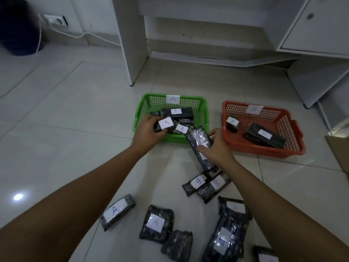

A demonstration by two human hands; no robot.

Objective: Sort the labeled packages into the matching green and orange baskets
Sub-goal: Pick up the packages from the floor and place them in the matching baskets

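Glossy pale tiled floor [62, 114] reflecting a ceiling light. White laminate desk frame [130, 35] against white wall. Double wall socket [55, 20], white cable [75, 35]. White cabinet door [317, 25] at right.

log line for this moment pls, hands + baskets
left hand: holds A package over green basket | right hand: grips long package, label hidden | orange basket: B packages

Single head-worn wide-angle view, looking forward and steeply down at the tiled floor [56, 110] from close above. Both forearms enter from the 6 o'clock edge and reach toward centre. The green basket [139, 110] and orange basket [294, 144] lie just past centre; a white desk leg [130, 44] stands at 12 o'clock. Lines bow at the edges.
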